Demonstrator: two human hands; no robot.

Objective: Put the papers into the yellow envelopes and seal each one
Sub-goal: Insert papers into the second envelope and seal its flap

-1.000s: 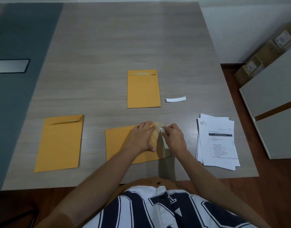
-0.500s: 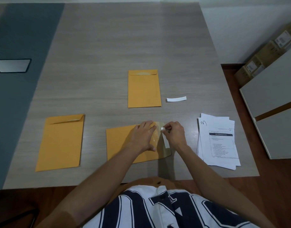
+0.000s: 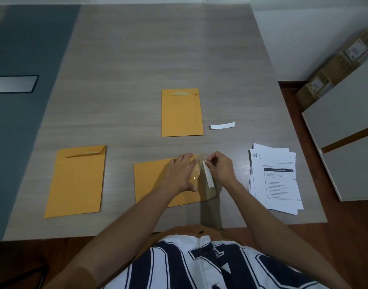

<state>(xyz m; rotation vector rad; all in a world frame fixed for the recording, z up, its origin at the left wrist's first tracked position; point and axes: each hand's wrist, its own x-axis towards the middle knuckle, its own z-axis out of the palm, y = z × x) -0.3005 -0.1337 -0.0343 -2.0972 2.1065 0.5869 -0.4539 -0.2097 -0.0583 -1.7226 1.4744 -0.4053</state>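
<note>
A yellow envelope [image 3: 152, 182] lies sideways on the table in front of me, its flap [image 3: 208, 190] open to the right. My left hand [image 3: 182, 174] presses flat on the envelope near the flap. My right hand [image 3: 221, 168] pinches the top end of a white peel strip [image 3: 208, 177] that lies along the flap. A second yellow envelope [image 3: 181, 113] lies farther back with its flap folded down. A third yellow envelope [image 3: 77, 180] lies at the left. A stack of printed papers [image 3: 276, 180] sits at the right.
A loose white strip [image 3: 222, 125] lies right of the far envelope. The wooden table [image 3: 137, 59] ends just before my body. A white cabinet [image 3: 349, 130] and cardboard boxes [image 3: 333, 69] stand to the right. A dark panel [image 3: 12, 84] sits at the far left.
My right hand has lifted the white strip's top end farther off the flap, so more of the strip shows. My left hand has stayed pressed on the envelope.
</note>
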